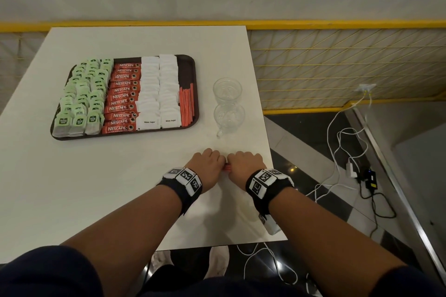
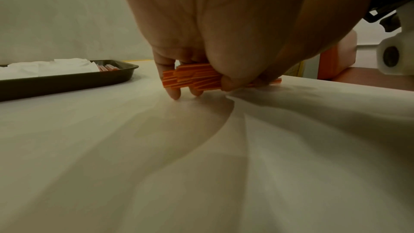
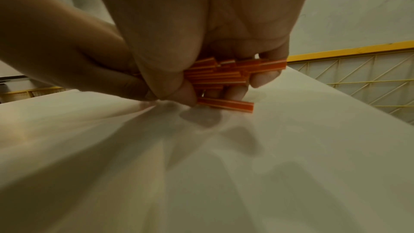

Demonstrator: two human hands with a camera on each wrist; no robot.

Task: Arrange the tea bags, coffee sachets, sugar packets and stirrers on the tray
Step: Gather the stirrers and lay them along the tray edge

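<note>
A bundle of orange stirrers (image 1: 227,167) lies crosswise near the table's front right, gripped at either end by my left hand (image 1: 209,164) and right hand (image 1: 244,164). In the left wrist view the left hand (image 2: 197,70) curls round the bundle (image 2: 190,77), fingertips on the table. In the right wrist view the right hand (image 3: 201,77) clasps the stirrers (image 3: 224,73); one stirrer (image 3: 226,106) sticks out below on the table. The dark tray (image 1: 187,60) holds green tea bags (image 1: 82,96), red coffee sachets (image 1: 123,99), white sugar packets (image 1: 158,91) and more stirrers (image 1: 187,106).
Two clear glass cups (image 1: 228,103) stand on the white table (image 1: 120,188) right of the tray. The table's right edge is close to my right hand. A yellow mesh railing (image 1: 337,62) and cables on the floor (image 1: 350,152) lie beyond.
</note>
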